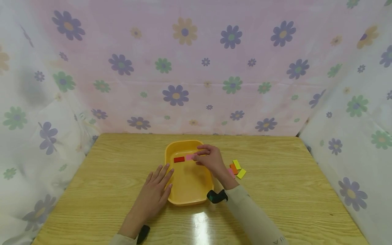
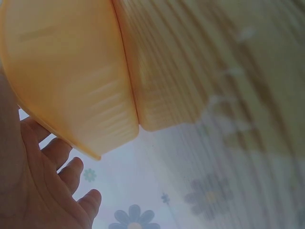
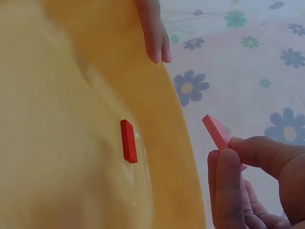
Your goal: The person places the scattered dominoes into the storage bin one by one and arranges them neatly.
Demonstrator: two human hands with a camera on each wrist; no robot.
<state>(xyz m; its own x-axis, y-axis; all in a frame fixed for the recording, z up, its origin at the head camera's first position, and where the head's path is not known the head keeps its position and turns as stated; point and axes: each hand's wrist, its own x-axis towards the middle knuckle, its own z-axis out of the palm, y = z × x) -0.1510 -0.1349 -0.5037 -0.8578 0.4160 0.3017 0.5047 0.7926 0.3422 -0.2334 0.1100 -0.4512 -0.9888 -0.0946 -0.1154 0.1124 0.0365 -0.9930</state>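
Note:
In the head view, a yellow plastic tray (image 1: 190, 185) stands on the table, with a red block (image 1: 179, 159) lying inside near its far end. My right hand (image 1: 212, 160) is over the tray's far right part and pinches a pink block (image 1: 189, 157) between thumb and fingers. The right wrist view shows that pink block (image 3: 217, 131) tilted and raised in the fingertips, with the red block (image 3: 128, 141) on the tray floor. With fingers extended, my left hand (image 1: 153, 192) rests at the tray's left rim; the left wrist view shows its fingers along the rim (image 2: 62, 138).
Right of the tray, a small group of blocks lies on the wooden table (image 1: 284, 190): a yellow block (image 1: 241, 174), another yellow one (image 1: 236, 164), an orange block (image 1: 233, 169) and a partly hidden pink one. A flowered curtain (image 1: 202, 71) encloses the back and sides.

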